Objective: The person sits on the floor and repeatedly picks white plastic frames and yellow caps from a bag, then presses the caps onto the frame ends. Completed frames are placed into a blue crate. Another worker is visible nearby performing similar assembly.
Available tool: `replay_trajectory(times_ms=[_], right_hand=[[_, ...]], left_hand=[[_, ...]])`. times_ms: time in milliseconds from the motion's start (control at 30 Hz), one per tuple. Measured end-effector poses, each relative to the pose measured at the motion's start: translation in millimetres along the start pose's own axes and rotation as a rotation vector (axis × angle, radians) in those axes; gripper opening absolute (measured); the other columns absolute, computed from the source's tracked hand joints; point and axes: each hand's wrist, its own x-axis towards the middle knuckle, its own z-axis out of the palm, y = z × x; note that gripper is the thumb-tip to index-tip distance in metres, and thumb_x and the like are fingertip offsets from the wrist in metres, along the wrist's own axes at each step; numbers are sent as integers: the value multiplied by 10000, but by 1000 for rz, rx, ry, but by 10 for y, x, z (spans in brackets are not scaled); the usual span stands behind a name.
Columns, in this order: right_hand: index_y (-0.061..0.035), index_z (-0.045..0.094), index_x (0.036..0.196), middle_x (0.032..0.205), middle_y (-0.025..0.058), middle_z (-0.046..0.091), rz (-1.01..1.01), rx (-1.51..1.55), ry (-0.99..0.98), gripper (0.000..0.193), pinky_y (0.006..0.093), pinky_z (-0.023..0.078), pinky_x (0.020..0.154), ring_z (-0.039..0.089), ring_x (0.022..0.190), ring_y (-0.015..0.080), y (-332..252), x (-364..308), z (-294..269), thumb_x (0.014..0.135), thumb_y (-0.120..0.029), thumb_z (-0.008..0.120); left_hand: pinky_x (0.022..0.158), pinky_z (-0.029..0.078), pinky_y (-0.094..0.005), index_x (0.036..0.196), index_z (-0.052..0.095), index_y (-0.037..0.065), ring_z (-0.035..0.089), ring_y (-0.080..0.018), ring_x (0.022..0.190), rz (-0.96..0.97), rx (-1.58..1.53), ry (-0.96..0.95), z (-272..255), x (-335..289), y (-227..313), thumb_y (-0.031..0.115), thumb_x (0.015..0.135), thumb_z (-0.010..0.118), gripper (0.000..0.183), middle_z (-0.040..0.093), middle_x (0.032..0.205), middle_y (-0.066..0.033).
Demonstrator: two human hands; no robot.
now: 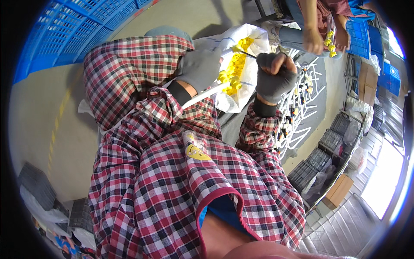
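The right hand (276,80), in a dark grey glove with bare fingertips, was pinching a thin dark rod (248,54) angled toward a small yellow piece (236,48), apparently to bring its end against it. The left hand (199,67), in a plain grey glove, was turned toward the same piece, presumably to steady it, though its fingertip grip could not be told. A white bag (257,38) of loose yellow pieces (235,67) lay gaping between both hands, likely for short reach.
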Motion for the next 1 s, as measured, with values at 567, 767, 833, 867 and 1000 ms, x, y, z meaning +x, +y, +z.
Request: replay_trajectory(times_ms=[567,767,833,867,1000], right_hand=[[-81,590,903,676,-17,438,-90,-87,215,288,271,380,605,413,613,126,96,-918,-1213,1049,-328,567],[-28,674,959,759,44,605,236,-787,649,169,291,478,705,571,724,137,1818,-1599,-2002,999,-170,593],[-67,693,968,817,77,653,51,-1128,444,99,319,514,802,637,813,183,2011,-1848,-2403,967,-117,607],[-66,696,1019,897,97,684,82,-1367,477,115,355,513,840,650,863,233,1871,-1871,-2313,967,-126,612],[7,624,1224,1201,163,647,-58,-949,571,254,388,451,1001,597,1117,262,845,-986,-991,1021,-131,561]], left_hand=[[814,549,-421,1105,675,91,683,-302,929,236,-66,318,155,-246,-117,240,952,637,217,690,1062,-133],[977,494,-418,1235,651,57,609,-323,1157,167,97,528,-649,-1199,-705,85,901,677,336,635,1239,-127],[992,484,-425,1273,630,35,600,-324,1178,-4,163,662,-878,-1681,-1227,90,931,651,347,630,1255,-139],[1000,476,-428,1284,619,27,598,-327,1171,-97,191,745,-926,-1951,-1486,95,940,645,351,632,1244,-144],[1003,461,-412,1312,562,-16,607,-296,1176,-784,-186,896,-212,-3660,-2890,262,1008,628,417,639,1255,-159]])
